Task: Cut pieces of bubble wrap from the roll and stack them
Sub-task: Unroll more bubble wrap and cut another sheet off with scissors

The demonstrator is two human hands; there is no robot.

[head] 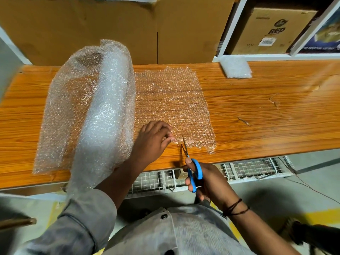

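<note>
A loose roll of bubble wrap (108, 100) lies on the wooden table (266, 111), its near end hanging over the front edge. A flat sheet of the wrap (173, 100) spreads out to the right of the roll. My left hand (152, 138) pinches the sheet's near edge between thumb and fingers. My right hand (204, 179) grips blue-handled scissors (193, 170) just off the table's front edge. Their blades are parted and point at the sheet's near edge, right beside my left fingertips.
A small stack of cut bubble wrap pieces (236, 67) sits at the back right of the table. Large cardboard boxes (110, 28) stand behind the table, and a white shelf frame (231, 28) holds another box (272, 32). A wire mesh rack (248, 168) runs under the front edge.
</note>
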